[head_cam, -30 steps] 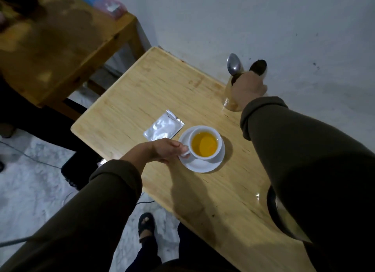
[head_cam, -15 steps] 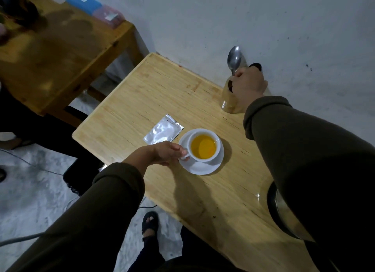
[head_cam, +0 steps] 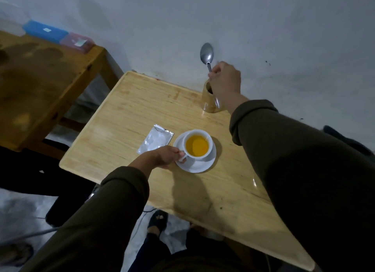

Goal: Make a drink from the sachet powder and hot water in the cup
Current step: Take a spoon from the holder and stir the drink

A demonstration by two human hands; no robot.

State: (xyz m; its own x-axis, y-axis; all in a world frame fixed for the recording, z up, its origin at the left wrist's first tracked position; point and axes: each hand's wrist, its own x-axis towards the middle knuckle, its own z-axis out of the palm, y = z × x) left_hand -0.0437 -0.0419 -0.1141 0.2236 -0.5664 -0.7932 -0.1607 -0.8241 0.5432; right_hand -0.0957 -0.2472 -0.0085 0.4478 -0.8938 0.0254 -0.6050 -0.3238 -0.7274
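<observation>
Since the earlier frames the right hand (head_cam: 225, 81) has risen above the holder (head_cam: 211, 100) and the spoon (head_cam: 207, 55) has come up with it; more of the stem now shows clear of the holder's mouth. The left hand (head_cam: 165, 156) and the cup (head_cam: 197, 144) have kept their positions.

Right hand: fingers closed around the spoon's stem, just below the bowl. The bowl points up, toward the wall (head_cam: 263, 28). The lower end of the spoon is hidden behind the hand, so it cannot be told whether it is fully out of the holder. The holder stands upright at the far edge of the table (head_cam: 125, 117), beside the wall.

Left hand: fingers pinched on the cup's handle, at the cup's left side. The cup stands upright on the saucer (head_cam: 199, 166), near the middle of the table. It holds an orange-yellow liquid that fills most of it.

The sachet (head_cam: 155, 140) lies flat on the table, just left of the saucer and just beyond the left hand. Its top edge looks torn open. Whether it touches the saucer cannot be told.

Both arms wear dark olive sleeves. A second, darker table (head_cam: 40, 78) stands to the left, with a blue box (head_cam: 45, 33) and a pink box (head_cam: 78, 42) at its far edge.
</observation>
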